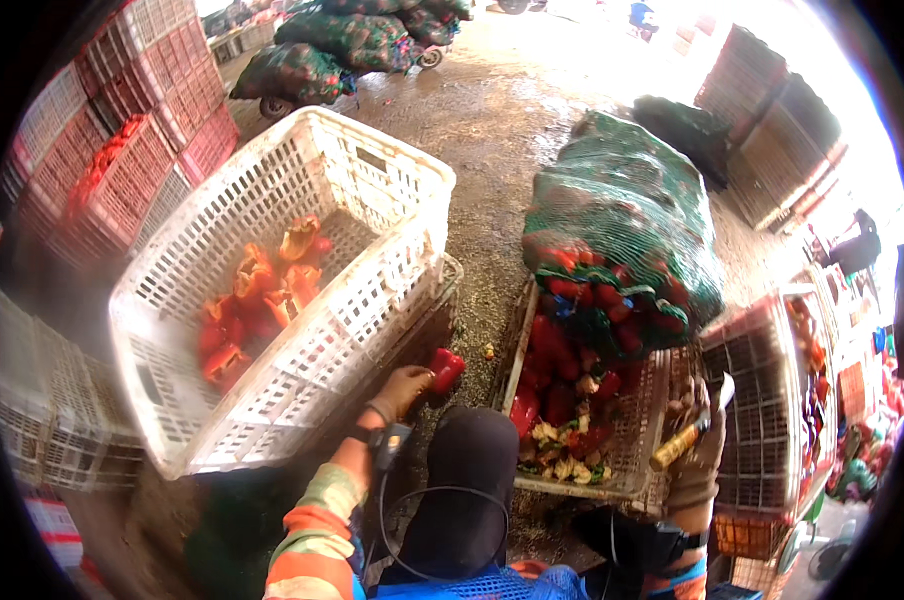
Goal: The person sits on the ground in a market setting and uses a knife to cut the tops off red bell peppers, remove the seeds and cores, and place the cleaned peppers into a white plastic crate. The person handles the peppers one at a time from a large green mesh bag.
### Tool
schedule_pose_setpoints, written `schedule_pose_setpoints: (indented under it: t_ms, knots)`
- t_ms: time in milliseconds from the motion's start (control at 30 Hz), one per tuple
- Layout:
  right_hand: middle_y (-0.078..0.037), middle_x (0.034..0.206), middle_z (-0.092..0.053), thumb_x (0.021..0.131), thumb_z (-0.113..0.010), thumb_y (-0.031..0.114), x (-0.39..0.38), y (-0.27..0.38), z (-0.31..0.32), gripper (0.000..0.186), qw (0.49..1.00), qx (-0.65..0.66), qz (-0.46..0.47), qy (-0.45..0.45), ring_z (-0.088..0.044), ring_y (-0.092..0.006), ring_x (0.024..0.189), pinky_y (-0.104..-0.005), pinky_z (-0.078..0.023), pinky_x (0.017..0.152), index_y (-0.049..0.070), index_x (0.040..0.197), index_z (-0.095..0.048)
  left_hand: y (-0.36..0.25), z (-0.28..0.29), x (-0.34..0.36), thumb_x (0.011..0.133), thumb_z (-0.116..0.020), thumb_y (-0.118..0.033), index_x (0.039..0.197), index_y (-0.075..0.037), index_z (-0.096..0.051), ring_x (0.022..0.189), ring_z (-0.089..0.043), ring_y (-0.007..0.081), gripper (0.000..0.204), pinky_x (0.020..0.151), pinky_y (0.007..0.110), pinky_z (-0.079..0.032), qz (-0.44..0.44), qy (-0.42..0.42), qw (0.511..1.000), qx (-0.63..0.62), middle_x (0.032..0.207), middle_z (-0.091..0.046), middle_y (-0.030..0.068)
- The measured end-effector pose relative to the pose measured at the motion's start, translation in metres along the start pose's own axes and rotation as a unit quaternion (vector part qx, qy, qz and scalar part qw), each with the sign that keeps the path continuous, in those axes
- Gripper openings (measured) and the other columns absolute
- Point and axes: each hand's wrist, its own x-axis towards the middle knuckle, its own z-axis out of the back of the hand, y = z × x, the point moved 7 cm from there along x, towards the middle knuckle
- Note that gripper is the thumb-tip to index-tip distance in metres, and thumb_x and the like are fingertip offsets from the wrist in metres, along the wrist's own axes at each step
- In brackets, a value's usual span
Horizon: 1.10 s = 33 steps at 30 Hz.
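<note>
— Two hands busy?
— Yes: left hand (pixel 404 388) pinches a red pepper (pixel 446 367) beside the white crate (pixel 372 310)'s near corner; right hand (pixel 694 452) (gloved) grips a knife (pixel 687 436) over the pepper tray (pixel 640 440)'s right edge.

One white crate (pixel 272 290), one green mesh sack (pixel 622 230), one knife (pixel 687 437), two hands (pixel 402 390).
</note>
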Motion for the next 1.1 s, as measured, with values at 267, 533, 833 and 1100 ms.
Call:
schedule_pose_setpoints:
  t_ms: [267, 533, 833, 1100]
  knots:
    - [-0.004, 0.058, -0.052, 0.086, -0.059, 0.034, -0.018, -0.074, 0.126, 0.029, 0.938, -0.208, -0.169, -0.221, -0.049, -0.0193, 0.047, -0.0338, -0.044, 0.046, 0.005, 0.085, -0.058, 0.158, 0.003, 0.123, 0.059, -0.078, -0.034, 0.124, 0.005, -0.038, 0.095, -0.058, 0.0332, 0.085, 0.083, 0.04, -0.045, -0.122, -0.234, 0.925, 0.275, 0.103, -0.057, 0.0214]
    - [0.004, 0.068, -0.053, 0.091, -0.049, 0.04, -0.031, -0.09, 0.095, 0.027, 0.883, -0.334, -0.198, -0.265, -0.05, -0.0093, 0.056, -0.0195, -0.041, 0.048, 0.015, 0.09, -0.059, 0.188, -0.007, 0.157, 0.06, -0.075, -0.023, 0.138, -0.003, -0.018, 0.104, -0.052, 0.0412, 0.099, 0.089, 0.044, -0.042, -0.04, -0.27, 0.923, 0.273, 0.114, -0.051, 0.0252]
    - [0.002, 0.066, -0.053, 0.092, -0.048, 0.038, -0.021, -0.11, 0.087, 0.027, 0.879, -0.314, -0.244, -0.263, -0.048, -0.009, 0.052, -0.0193, -0.039, 0.045, 0.012, 0.092, -0.058, 0.219, 0.011, 0.186, 0.059, -0.08, -0.016, 0.123, -0.004, -0.044, 0.105, -0.053, 0.0269, 0.074, 0.092, 0.039, -0.042, -0.064, -0.242, 0.967, 0.052, 0.113, -0.054, 0.0122]
    - [-0.003, 0.065, -0.056, 0.086, -0.06, 0.018, -0.022, -0.104, 0.083, 0.014, 0.859, -0.437, -0.223, -0.144, -0.053, -0.0116, 0.056, -0.0243, -0.043, 0.05, 0.004, 0.086, -0.061, 0.078, -0.034, 0.107, 0.069, -0.074, -0.008, 0.118, -0.001, -0.051, 0.094, -0.059, 0.0166, 0.054, 0.081, 0.033, -0.05, -0.06, 0.033, 0.948, -0.311, 0.107, -0.06, 0.0073]
